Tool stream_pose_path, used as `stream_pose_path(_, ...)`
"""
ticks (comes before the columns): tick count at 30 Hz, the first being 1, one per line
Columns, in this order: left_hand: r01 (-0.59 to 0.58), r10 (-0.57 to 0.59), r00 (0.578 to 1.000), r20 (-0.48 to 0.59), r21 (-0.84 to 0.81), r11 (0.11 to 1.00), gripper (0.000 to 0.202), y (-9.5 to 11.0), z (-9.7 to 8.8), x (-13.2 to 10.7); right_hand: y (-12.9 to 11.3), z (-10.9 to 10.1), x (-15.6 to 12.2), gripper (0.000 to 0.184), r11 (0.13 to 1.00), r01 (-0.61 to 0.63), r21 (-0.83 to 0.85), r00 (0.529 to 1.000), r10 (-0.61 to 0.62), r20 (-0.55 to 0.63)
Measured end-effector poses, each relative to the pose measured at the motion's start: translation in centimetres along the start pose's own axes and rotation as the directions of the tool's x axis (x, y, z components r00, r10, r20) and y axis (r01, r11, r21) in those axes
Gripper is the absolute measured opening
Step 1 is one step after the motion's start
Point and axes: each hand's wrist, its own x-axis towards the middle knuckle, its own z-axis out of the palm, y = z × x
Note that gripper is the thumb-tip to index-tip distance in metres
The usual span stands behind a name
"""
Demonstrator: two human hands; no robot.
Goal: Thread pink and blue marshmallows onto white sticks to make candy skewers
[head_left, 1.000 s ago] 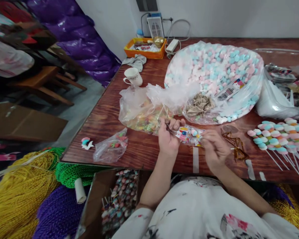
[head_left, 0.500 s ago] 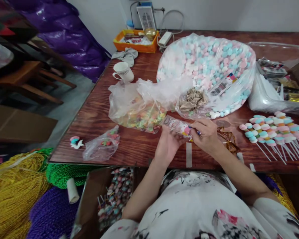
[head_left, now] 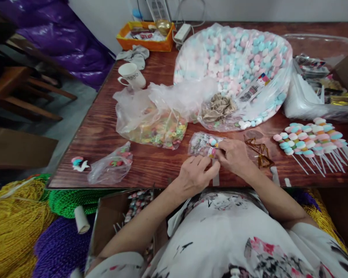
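Observation:
A small clear plastic bag with printing [head_left: 201, 143] lies flat at the middle of the table, near its front edge. Pink, blue and yellow spots show at its right end, partly covered by my fingers. My right hand [head_left: 234, 155] is closed on that end, fingertips pinched together. Just in front of the bag, my left hand [head_left: 195, 173] is curled with its knuckles up, its fingers against the near edge close to the right fingertips. What lies under the left fingers is hidden. Right of my right hand are gold twist ties [head_left: 259, 152].
Behind lie a large bag of pastel marshmallows [head_left: 234, 58], a bag of colourful candies [head_left: 159, 127] and a crumpled brown cloth [head_left: 219, 108]. Marshmallow skewers [head_left: 304, 141] and a clear bin [head_left: 321, 112] are right. Left are a mug [head_left: 132, 76] and a small plastic bag [head_left: 111, 164].
My left hand has turned from beneath the printed bag to knuckles up at its near side. The bag now lies flat on the table. The whole view has shifted slightly.

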Motion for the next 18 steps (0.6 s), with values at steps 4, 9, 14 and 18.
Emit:
stream_pose_path(4, -0.069, 0.067, 0.997, 0.041, 0.044, 0.997, 0.026, 0.3, -0.1, 0.3, 0.6, -0.5, 0.1, 0.020, 0.996, -0.088, 0.028, 0.989, 0.084, 0.121)
stream_pose_path(9, -0.184, 0.167, 0.975, 0.149, 0.113, 0.976, 0.026, 0.7, -0.6, 1.3, 1.0, -1.6, 0.4, 0.021, 0.993, -0.096, 0.067, 0.974, 0.080, 0.210)
stream_pose_path(14, -0.138, 0.115, 0.963, 0.242, 0.080, 0.987, 0.030, 0.3, -2.1, 2.5, 1.2, -2.4, 0.8, 0.022, 0.995, -0.093, 0.039, 0.967, 0.081, 0.243)
stream_pose_path(18, -0.143, 0.114, 0.944, 0.309, 0.071, 0.987, 0.030, -0.6, -2.4, 2.9, 0.9, -2.3, 1.0, 0.023, 0.996, -0.083, -0.006, 0.962, 0.082, 0.261)
